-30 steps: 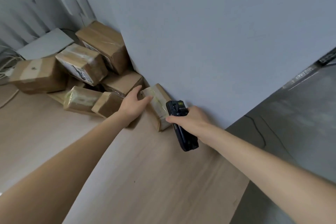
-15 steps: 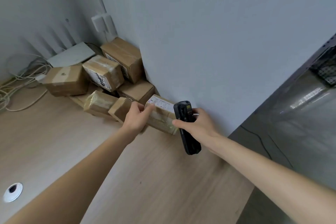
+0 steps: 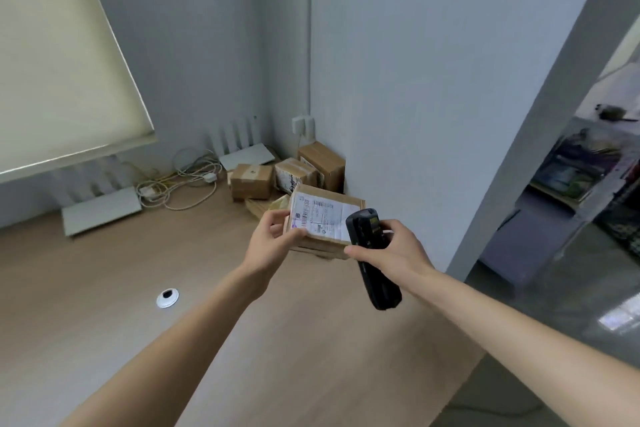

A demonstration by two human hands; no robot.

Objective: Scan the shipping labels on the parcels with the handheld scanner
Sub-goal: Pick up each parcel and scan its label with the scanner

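Now that the parcel (image 3: pixel 323 218) has come up off the table (image 3: pixel 104 288) and away from the heap of boxes (image 3: pixel 287 173) in the wall corner, its white shipping label (image 3: pixel 320 217) is turned up toward the camera, where half a second ago it still lay tilted against the wall. The left hand (image 3: pixel 273 236) pinches the parcel's near-left corner, thumb on the label's edge. Just right of the parcel, the right hand (image 3: pixel 391 250) is wrapped around the black handheld scanner (image 3: pixel 372 255), whose head overlaps the label's right end. Whether the beam is on is hard to tell. The label looks ready to scan; the heap behind the parcel seems still to do.
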